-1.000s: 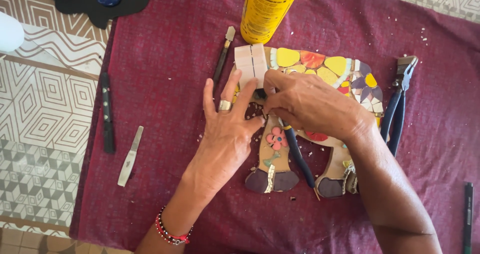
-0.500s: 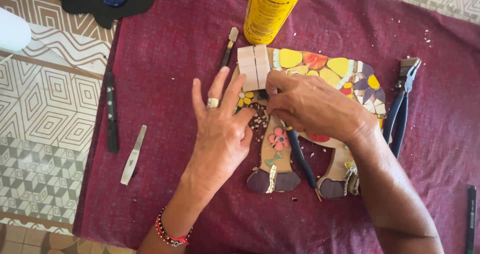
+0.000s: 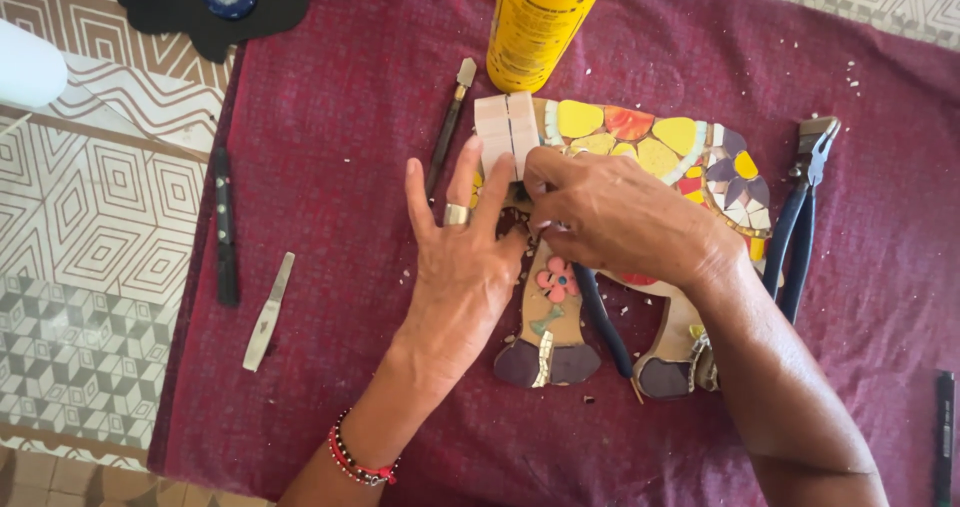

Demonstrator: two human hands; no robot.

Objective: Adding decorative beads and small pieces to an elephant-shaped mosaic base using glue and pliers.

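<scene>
Both our hands on the mosaic elephant (image 3: 640, 167)

Left hand (image 3: 460, 267) flat, fingers spread, holding nothing; right hand (image 3: 610, 217) pinches something hidden; tiles yellow, orange.

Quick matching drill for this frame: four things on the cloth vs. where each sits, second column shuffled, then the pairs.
1 yellow can
2 blue-handled pliers
3 metal file
4 left hand

a right of the mosaic
b left edge of the maroon cloth
c flat on the mosaic's left part
d above the mosaic

Pairs: 1-d, 2-a, 3-b, 4-c
</scene>
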